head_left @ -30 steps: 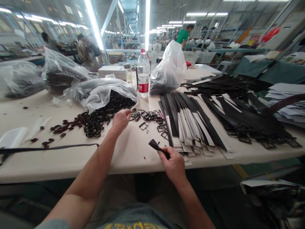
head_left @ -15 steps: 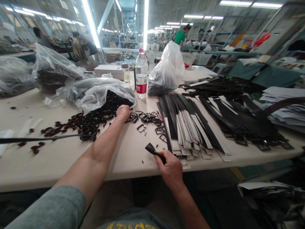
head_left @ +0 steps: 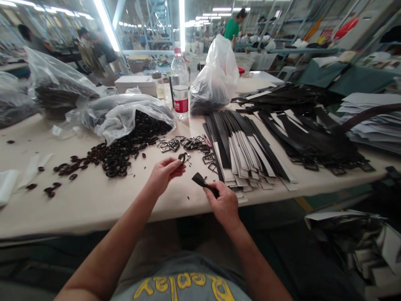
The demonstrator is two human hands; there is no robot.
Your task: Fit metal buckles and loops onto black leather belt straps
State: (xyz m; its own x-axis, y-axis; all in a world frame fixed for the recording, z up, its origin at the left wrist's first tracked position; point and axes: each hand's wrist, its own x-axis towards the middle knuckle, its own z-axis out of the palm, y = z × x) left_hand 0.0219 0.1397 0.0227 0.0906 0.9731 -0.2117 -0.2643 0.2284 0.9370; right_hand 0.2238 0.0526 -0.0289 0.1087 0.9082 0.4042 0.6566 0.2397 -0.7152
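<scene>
My left hand (head_left: 163,174) pinches a small dark ring-shaped loop (head_left: 182,157) just above the table, near its front edge. My right hand (head_left: 223,203) is closed on the end of a black strap (head_left: 202,182), whose pointed tip sticks up toward the left hand. A scatter of metal buckles (head_left: 184,144) lies just beyond both hands. Dark loops (head_left: 120,152) spill from a clear plastic bag (head_left: 125,115) to the left. A fanned row of black straps (head_left: 242,152) with white undersides lies to the right.
A water bottle (head_left: 179,85), a small jar and a white box stand at the back, beside a bulging plastic bag (head_left: 214,81). More bagged parts sit far left. Buckled black belts (head_left: 307,133) and paper stacks (head_left: 374,121) fill the right. Other people work at distant tables.
My left hand drew back from the buckle and loop pile toward me, now holding a small loop near the strap tip. The long black strap that lay at the left is out of view.
</scene>
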